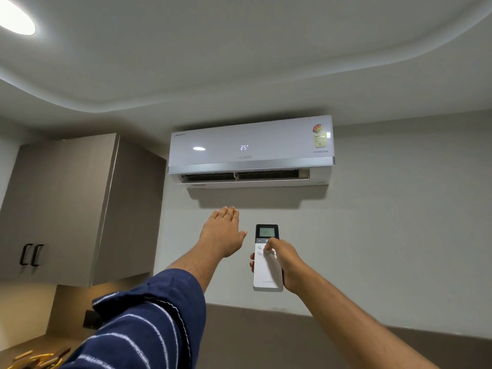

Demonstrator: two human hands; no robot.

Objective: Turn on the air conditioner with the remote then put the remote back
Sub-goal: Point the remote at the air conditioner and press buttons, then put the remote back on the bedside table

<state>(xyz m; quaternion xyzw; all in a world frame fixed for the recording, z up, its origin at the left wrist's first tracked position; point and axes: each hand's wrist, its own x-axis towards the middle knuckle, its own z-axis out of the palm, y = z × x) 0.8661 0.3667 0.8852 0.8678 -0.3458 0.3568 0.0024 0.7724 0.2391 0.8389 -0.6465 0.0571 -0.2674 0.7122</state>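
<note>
A white wall-mounted air conditioner (250,147) hangs high on the wall, its front display lit and reading 25, its bottom flap open. My right hand (285,259) holds a white remote (267,270) upright below it, thumb resting on the buttons just under the remote's lit screen. My left hand (222,231) is stretched up flat toward the underside of the unit, fingers together and holding nothing, a little left of the remote and not touching it.
A grey-brown wall cabinet (69,206) with two black handles hangs at the left. A round ceiling light (14,18) glows at top left. A counter with yellowish objects (34,359) shows at bottom left. A dark wall panel (266,336) runs below.
</note>
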